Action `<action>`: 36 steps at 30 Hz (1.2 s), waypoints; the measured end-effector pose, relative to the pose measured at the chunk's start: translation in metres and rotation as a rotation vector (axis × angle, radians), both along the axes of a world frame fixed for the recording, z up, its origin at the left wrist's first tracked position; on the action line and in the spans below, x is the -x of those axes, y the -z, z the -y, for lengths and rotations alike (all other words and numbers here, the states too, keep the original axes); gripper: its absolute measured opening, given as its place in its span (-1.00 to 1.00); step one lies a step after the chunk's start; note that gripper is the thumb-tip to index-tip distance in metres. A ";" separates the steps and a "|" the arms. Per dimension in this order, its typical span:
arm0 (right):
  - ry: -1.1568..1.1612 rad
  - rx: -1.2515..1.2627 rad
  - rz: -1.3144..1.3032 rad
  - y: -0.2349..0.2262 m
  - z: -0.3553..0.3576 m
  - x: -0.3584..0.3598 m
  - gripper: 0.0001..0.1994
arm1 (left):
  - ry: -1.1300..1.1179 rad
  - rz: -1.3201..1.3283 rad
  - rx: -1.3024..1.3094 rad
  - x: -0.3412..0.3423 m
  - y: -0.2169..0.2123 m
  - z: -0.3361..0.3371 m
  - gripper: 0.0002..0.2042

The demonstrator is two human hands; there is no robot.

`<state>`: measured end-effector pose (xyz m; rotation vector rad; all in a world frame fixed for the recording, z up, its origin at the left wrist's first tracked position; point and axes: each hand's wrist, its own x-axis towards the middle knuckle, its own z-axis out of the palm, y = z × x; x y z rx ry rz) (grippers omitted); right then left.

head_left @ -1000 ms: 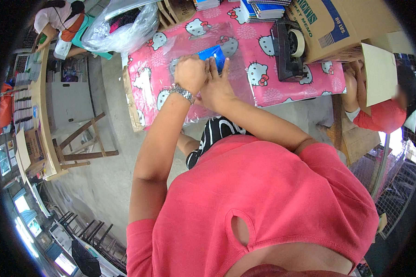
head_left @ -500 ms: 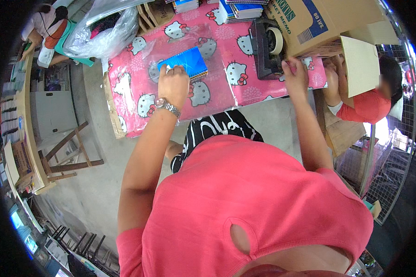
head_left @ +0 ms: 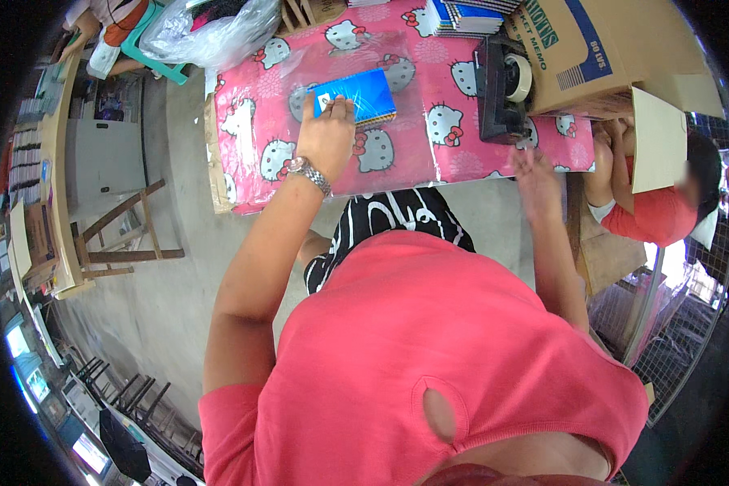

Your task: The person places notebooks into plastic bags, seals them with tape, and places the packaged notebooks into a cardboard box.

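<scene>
A small stack of blue-covered spiral notebooks (head_left: 368, 93) lies on a sheet of clear plastic (head_left: 401, 162) on the table. My left hand (head_left: 328, 130), with a metal-banded watch at the wrist, grips the stack's left end, its fingers bent over the cover. At the table's near edge, my right hand (head_left: 537, 178) hovers with fingers loosely apart and nothing visible in them; it is slightly blurred. Just beyond it stands a black tape dispenser (head_left: 498, 97) carrying a roll of tape (head_left: 518, 78).
A pink cartoon-cat cover (head_left: 251, 150) lines the table. More notebooks (head_left: 466, 18) sit at the back beside a large cardboard box (head_left: 591, 57). A plastic bag (head_left: 219, 36) lies back left. One person (head_left: 656, 202) is at the right; another (head_left: 109, 36) sits far left.
My right hand has drawn back from the dispenser's near end to the table edge, its fingers loosening. My left hand stays on the notebooks. The whole view has shifted slightly.
</scene>
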<state>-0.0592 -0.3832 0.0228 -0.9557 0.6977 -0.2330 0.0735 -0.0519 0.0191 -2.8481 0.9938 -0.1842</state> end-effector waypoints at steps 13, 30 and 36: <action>-1.318 0.570 0.120 -0.032 -0.138 -0.170 -0.74 | -0.002 0.038 0.291 -0.002 0.015 -0.013 -0.71; -1.416 1.726 0.066 0.004 -0.172 -0.215 -0.62 | -0.081 0.055 0.466 0.008 0.032 -0.012 -0.46; -1.146 1.769 0.113 0.004 -0.146 -0.193 -0.50 | -0.158 0.046 0.187 0.023 0.024 -0.013 -0.41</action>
